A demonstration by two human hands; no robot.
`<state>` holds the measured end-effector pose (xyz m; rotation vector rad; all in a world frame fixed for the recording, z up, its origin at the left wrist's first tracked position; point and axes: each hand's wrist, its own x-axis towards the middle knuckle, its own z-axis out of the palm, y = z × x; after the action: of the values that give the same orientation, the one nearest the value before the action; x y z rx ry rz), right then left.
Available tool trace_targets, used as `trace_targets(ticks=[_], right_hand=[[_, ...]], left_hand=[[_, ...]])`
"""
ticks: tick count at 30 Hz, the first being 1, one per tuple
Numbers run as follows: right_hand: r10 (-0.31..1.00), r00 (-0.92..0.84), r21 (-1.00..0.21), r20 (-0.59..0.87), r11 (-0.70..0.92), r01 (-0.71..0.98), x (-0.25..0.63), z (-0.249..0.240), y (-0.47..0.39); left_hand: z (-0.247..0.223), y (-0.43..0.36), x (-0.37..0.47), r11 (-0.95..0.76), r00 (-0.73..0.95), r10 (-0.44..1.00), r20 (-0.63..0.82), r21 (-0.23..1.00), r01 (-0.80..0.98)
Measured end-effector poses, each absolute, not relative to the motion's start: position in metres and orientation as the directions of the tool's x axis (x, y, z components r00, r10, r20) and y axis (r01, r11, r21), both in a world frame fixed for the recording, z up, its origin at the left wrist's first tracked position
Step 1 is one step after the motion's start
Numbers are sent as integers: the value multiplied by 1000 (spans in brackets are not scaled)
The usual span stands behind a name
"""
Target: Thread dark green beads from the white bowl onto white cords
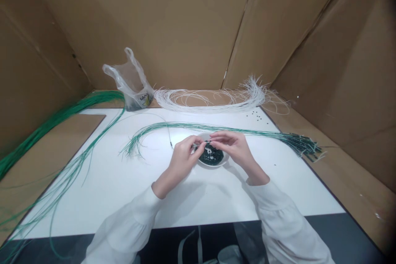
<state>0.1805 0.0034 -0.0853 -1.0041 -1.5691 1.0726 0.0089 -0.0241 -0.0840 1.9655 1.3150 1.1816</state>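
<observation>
Over a white bowl of small dark beads with some white ones, my two hands meet fingertip to fingertip. My left hand is closed in a pinch on a thin cord, which loops away behind it and carries a small dark piece. Opposite it, my right hand is also pinched closed, close to the cord's end; whatever lies between its fingertips is too small to make out. Just behind the bowl stretches a bundle of green cords, with dark pieces at its right end.
Loose green cords spread over the left side, beside a thick green bundle. At the back stand a plastic bag and a coil of white cords. Scattered dark bits lie back right. Cardboard walls enclose the white table.
</observation>
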Motion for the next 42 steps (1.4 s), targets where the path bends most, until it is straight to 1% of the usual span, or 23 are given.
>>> trace_targets(ticks=[8, 31, 42], right_hand=[[938, -233, -950, 256, 288, 117, 179, -85, 3], [939, -233, -950, 254, 287, 119, 180, -86, 2], [938, -231, -941, 258, 298, 160, 179, -84, 2]], left_hand=[[-84, -24, 9, -427, 191, 903, 385, 756, 497], [-82, -25, 9, -422, 195, 906, 376, 759, 496], [-82, -25, 10, -416, 185, 908, 376, 761, 497]])
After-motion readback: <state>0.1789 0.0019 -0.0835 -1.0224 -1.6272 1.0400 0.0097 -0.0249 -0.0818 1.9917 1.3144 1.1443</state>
